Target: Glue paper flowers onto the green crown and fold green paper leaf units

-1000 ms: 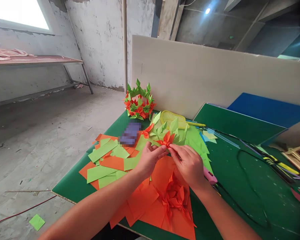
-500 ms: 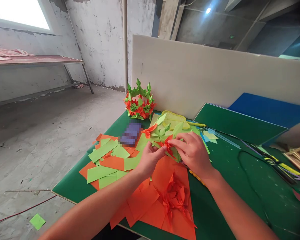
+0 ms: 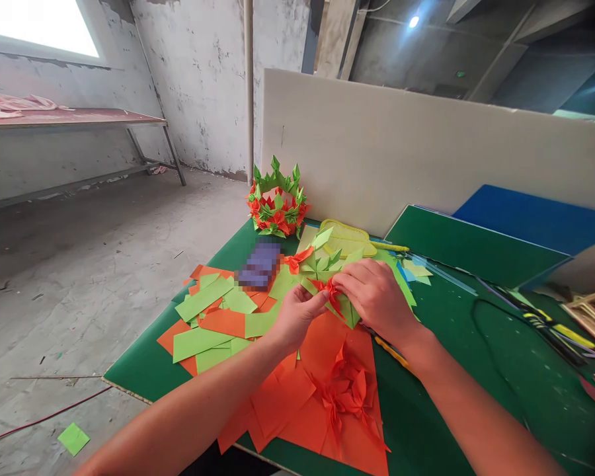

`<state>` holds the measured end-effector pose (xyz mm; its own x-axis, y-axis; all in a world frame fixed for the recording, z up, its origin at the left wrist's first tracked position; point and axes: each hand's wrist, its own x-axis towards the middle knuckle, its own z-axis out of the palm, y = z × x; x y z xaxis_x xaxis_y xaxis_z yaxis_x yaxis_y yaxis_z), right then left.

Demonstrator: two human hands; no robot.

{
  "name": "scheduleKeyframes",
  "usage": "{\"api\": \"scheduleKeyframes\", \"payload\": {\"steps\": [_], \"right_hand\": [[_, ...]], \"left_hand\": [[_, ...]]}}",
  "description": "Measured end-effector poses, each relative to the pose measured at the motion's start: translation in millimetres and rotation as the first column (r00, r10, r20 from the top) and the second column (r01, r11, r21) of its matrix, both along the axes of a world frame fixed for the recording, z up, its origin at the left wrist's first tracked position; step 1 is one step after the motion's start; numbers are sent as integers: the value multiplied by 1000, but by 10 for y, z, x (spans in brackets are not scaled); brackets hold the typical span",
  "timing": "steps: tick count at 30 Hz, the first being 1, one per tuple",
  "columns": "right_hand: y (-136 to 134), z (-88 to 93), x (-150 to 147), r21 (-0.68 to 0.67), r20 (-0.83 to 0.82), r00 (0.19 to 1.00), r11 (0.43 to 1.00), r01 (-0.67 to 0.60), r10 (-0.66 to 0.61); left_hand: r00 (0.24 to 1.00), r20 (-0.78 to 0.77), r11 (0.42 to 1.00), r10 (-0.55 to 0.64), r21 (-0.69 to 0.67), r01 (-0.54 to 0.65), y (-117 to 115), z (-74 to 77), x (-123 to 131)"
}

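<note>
Both of my hands meet over a green table [image 3: 143, 367], pinching one small folded orange paper flower [image 3: 328, 289]. My left hand [image 3: 296, 317] grips it from the left with thumb and fingers. My right hand [image 3: 374, 296] covers it from the right and also presses on folded light-green paper pieces [image 3: 348, 308] under it. Below my hands lie flat orange paper sheets [image 3: 327, 344] with several finished orange flowers [image 3: 348, 390] on them. A round wreath of green and orange folded paper [image 3: 276, 201] stands at the table's far edge.
Loose green and orange paper squares [image 3: 208, 317] cover the table's left part. A blurred purple object [image 3: 260, 264] lies near them. A white board [image 3: 426, 152] stands behind the table. A black cable [image 3: 496, 370] and tools lie at the right. A metal bench [image 3: 74, 122] stands far left.
My right hand moved up and left over the orange flower and the green pieces, covering the pink object that lay beside it. My left hand stayed on the flower.
</note>
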<state>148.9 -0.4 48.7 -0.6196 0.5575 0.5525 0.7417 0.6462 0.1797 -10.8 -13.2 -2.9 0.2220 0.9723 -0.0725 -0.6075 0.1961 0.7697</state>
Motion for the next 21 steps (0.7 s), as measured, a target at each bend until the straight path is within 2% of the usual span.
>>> {"api": "scheduleKeyframes", "payload": {"steps": [3,15,21], "right_hand": [[18,17,18,8,24,999,1000,-25,25],[43,39,63,33,38,995,995,-90,89],[23,68,75,28,36,997,997,-74,73]], "left_hand": [[999,-1,999,-40,22,40,8,-1,-5],[998,-10,998,-63,-1,63,-9,-15,-16],[996,-25,996,-86,26,86,-2,-44,-16]]}}
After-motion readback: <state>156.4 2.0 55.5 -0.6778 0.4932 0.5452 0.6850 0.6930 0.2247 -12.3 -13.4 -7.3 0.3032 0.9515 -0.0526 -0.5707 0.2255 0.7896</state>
